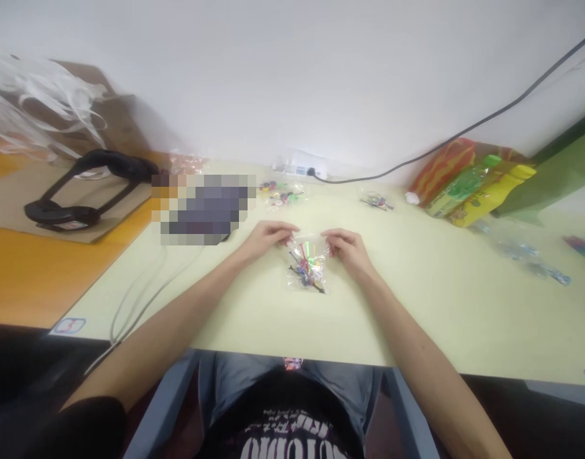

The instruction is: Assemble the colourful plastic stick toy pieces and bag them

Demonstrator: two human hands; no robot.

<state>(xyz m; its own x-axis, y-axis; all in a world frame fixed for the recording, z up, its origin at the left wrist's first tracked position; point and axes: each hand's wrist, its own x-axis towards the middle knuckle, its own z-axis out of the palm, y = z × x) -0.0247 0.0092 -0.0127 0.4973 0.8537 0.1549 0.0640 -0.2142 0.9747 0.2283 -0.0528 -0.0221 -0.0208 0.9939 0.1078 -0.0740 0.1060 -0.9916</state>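
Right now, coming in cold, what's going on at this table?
Someone seated at the table has a small clear bag between their hands. The left hand and right hand each pinch it near a top corner. Colourful bits show inside; whether the bag is sealed, I can't tell. Similar packets lie farther back, near the power strip, and a green bottle is off to the right.

Between your fingers (283,227) sits a glossy, crinkled, clear plastic bag (306,271); beneath them the surface (283,325) looks smooth and matt, and well left of them lies matt cardboard (10,197).
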